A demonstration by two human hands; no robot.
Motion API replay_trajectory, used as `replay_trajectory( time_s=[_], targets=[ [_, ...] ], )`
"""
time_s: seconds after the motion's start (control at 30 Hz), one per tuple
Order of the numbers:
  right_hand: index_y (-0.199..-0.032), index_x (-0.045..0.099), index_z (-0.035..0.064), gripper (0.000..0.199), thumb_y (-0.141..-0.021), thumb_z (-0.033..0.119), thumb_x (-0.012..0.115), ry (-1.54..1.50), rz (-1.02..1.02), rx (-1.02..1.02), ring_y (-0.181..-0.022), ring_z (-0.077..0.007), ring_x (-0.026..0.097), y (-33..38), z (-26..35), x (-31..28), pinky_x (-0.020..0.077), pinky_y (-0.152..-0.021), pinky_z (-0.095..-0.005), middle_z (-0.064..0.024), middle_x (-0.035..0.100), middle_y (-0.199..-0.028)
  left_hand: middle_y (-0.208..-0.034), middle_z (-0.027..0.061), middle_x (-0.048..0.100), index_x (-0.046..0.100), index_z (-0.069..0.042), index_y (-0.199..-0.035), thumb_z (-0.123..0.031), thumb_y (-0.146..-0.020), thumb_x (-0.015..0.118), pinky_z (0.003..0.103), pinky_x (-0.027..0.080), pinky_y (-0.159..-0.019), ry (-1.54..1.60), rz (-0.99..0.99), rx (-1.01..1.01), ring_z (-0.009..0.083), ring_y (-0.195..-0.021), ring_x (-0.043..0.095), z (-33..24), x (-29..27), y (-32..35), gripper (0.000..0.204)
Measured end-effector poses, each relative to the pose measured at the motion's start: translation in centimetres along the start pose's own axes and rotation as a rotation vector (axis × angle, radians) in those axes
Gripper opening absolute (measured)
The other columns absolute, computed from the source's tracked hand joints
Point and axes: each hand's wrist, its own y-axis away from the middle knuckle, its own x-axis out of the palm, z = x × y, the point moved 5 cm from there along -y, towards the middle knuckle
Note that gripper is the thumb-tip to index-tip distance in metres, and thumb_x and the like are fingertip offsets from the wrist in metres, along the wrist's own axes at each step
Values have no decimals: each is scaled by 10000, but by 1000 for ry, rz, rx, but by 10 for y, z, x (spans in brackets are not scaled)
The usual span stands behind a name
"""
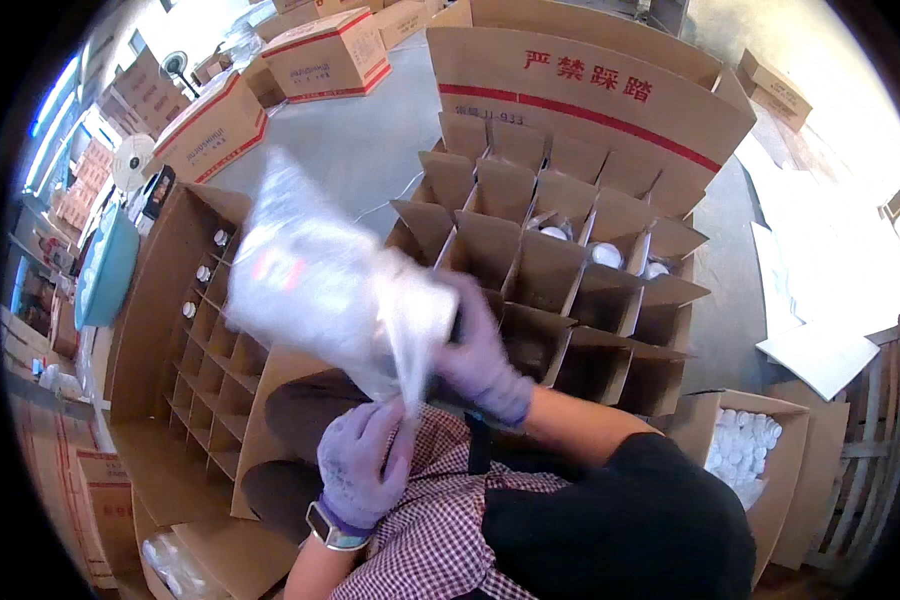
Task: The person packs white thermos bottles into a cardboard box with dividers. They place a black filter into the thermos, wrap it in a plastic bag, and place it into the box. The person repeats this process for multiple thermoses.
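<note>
A large whitish bottle in clear plastic wrap, blurred by motion, is held tilted in front of me, its white capped end toward the right. My right hand, in a purple glove, is closed round that capped end. My left hand, also gloved, pinches a twisted tail of the plastic just below. Beyond the right hand stands a carton split into cells by cardboard dividers. White caps show in a few of its cells.
To the left is another divided carton with several capped bottles in it. A box of small clear bottles stands at the right. Closed cartons and a turquoise tub lie farther off; white sheets are on the right floor.
</note>
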Motion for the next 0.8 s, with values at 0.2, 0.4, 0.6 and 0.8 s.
replay_trajectory(
  time_s=[0.2,0.4,0.6,0.8],
  targets=[
    [-1276,569,40,574,-756,154,784,460,-309,-60,-1120,-231,605,-97,-17,-170,489,-996,-373,-126,641,-1173,-1027,168,692,673,-29,-1113,-65,-822,662,405,523,-841,-96,-137,-323,354,-934,665,74,-53,67,294],
    [-1250,600,40,639,-777,433,774,969,-293,252,-1039,-352,668,-177,-104,-245,517,-951,-448,-214,663,-1176,-1102,107,686,647,22,-1226,-76,-984,585,325,527,-895,-131,-531,-852,185,-1012,650,154,-151,269,268],
    [-1156,673,29,659,-818,594,696,1479,125,515,-1125,-378,639,-227,-149,-141,496,-952,-479,-183,685,-1214,-1291,164,658,617,63,-1305,-172,-1017,596,347,491,-1005,-409,-839,-1283,225,-1162,613,73,-199,460,372],
    [-1167,649,-50,477,-972,384,640,736,287,224,-1009,-266,638,-213,-185,-137,494,-935,-399,-172,701,-1083,-1185,129,712,688,-15,-1195,-211,-968,633,353,492,-985,-689,-1038,-1562,237,-1101,656,-13,-207,620,304]
  ],
)
